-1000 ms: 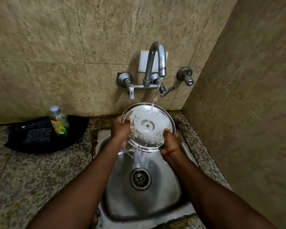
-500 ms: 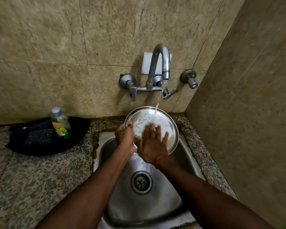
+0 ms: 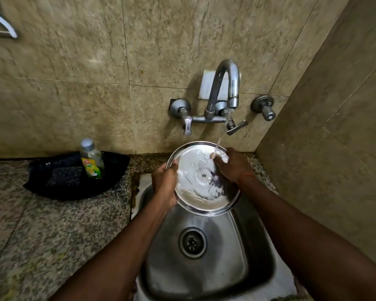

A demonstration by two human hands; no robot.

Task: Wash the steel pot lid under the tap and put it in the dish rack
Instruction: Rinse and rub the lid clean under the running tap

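Observation:
The round steel pot lid (image 3: 201, 192), its inner face toward me and covered in white suds, is tilted over the sink (image 3: 204, 268). My left hand (image 3: 164, 183) grips its left rim. The fingers of my right hand (image 3: 231, 166) lie flat on the lid's upper right part, where a thin stream of water falls from the tap (image 3: 225, 88). No dish rack is in view.
A black tray (image 3: 52, 183) on the granite counter (image 3: 52, 235) at the left holds a dish soap bottle (image 3: 91, 159) and a dark scrub pad (image 3: 64, 177). Tiled walls close in behind and on the right. A separate valve (image 3: 265, 108) sticks out beside the tap.
My right hand went from the lid's right rim to its centre, then up to its upper right under the water. The lid has tilted more toward me.

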